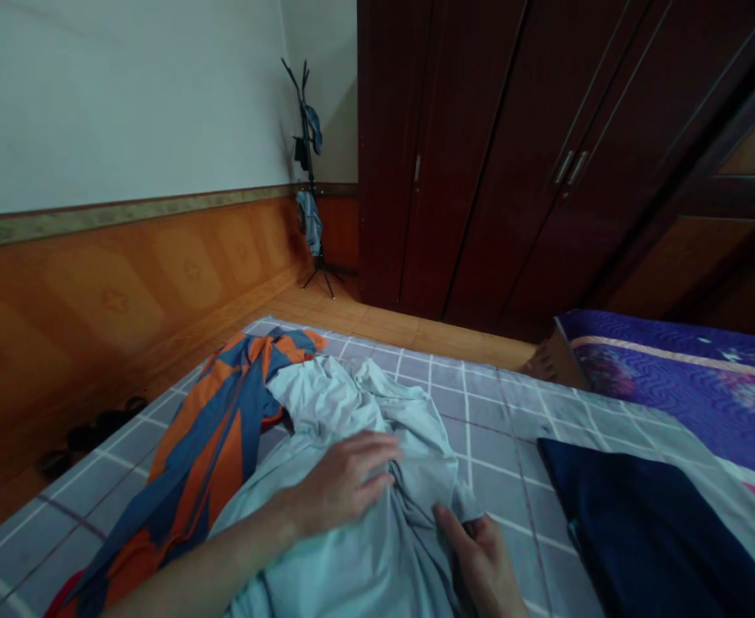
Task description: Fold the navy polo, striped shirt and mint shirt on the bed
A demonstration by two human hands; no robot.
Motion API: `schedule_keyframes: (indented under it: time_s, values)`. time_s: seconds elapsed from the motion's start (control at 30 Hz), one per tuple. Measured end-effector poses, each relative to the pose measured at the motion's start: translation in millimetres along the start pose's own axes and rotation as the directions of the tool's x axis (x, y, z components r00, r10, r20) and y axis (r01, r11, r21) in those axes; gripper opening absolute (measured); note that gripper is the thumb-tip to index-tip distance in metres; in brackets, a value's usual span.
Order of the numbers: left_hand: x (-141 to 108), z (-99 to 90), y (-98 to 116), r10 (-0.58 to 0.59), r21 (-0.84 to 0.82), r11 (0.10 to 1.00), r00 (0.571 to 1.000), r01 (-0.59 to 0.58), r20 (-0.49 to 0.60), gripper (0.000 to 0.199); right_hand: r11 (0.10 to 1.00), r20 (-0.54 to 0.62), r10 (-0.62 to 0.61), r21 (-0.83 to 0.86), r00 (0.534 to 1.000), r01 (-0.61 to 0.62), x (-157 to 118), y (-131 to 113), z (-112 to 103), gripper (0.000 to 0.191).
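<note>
A crumpled pale grey-green garment [358, 558] is spread over the bed in front of me; its exact kind does not show. My left hand [352, 476] rests on the middle of it, fingers stretched forward and the thumb apart, slightly blurred. At the garment's right edge, my right hand [480, 554] has the cloth between thumb and curled fingers. Folds run between the two hands. Just left of it lies an orange and blue striped garment [207, 455], bunched at its far end. A folded dark navy cloth item [654, 524] lies flat to the right.
Everything lies on a bed with a grey checked sheet [480, 412]. A purple patterned mattress or cover [692, 352] is at the right. Beyond stand a dark wooden wardrobe [468, 154] and a coat rack [310, 172]. Dark footwear [94, 429] sits on the floor at left.
</note>
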State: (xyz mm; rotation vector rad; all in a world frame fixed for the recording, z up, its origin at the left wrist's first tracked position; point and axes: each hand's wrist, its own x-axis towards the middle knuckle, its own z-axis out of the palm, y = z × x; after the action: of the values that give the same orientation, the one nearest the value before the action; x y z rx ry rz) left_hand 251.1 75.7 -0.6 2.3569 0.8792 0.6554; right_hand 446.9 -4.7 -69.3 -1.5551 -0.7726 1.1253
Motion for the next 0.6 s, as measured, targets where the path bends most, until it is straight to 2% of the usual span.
schedule_keyframes:
  time_s: [0.07,0.13,0.17,0.23,0.3,0.37,0.4,0.43,0.47,0.53,0.6]
  values:
    - [4.5,-8.9,-34.4,-0.131,0.172,0.973,0.982,0.154,-0.137,0.031,0.999,-0.071,0.016,0.042,0.997,-0.013,2.0,-2.1,-6.2,0.041]
    - [1.5,-13.9,-58.4,-0.264,0.269,0.913,0.947,0.307,-0.185,0.024,0.994,-0.239,0.01,0.108,0.971,0.016,10.8,-9.2,-21.3,0.037]
    - [-2.3,-16.3,-65.0,-0.316,0.287,0.889,0.931,0.357,-0.181,0.021,0.987,-0.338,-0.004,0.151,0.941,0.058,17.6,-13.6,-31.1,0.036]
    - [-12.5,-23.0,-66.4,-0.372,0.259,0.89,0.926,0.374,-0.06,0.021,0.963,-0.507,-0.026,0.219,0.862,0.158,32.5,-21.9,-51.0,0.035]
    - [-22.6,-33.8,-55.9,-0.352,0.156,0.933,0.916,0.325,0.194,0.018,0.947,-0.581,-0.047,0.234,0.813,0.222,43.8,-27.0,-65.2,0.035]
    - [-27.5,-46.6,-42.2,-0.287,0.035,0.953,0.863,0.3,0.416,0.015,0.95,-0.581,-0.066,0.212,0.811,0.23,47.3,-27.6,-69.9,0.033]
    - [-27.0,-52.4,-37.2,-0.268,-0.008,0.953,0.857,0.302,0.44,0.015,0.959,-0.566,-0.071,0.189,0.822,0.212,46.1,-26.6,-69.1,0.033]
    - [-24.3,-56.9,-34.8,-0.268,-0.034,0.951,0.876,0.307,0.4,0.017,0.969,-0.543,-0.072,0.16,0.837,0.187,43.6,-24.9,-66.8,0.032]
    - [-19.7,-59.5,-35.5,-0.282,-0.043,0.95,0.909,0.309,0.307,0.018,0.98,-0.518,-0.068,0.127,0.853,0.156,40.5,-23.0,-63.9,0.032]
    - [-6.3,-58.0,-45.8,-0.308,-0.027,0.951,0.95,0.309,0.049,0.021,0.992,-0.472,-0.061,0.069,0.88,0.105,34.8,-19.6,-58.4,0.034]
    - [8.3,-48.2,-63.6,-0.33,-0.016,0.943,0.931,0.332,-0.156,0.026,0.995,-0.444,-0.063,0.047,0.894,0.094,32.1,-18.0,-55.6,0.036]
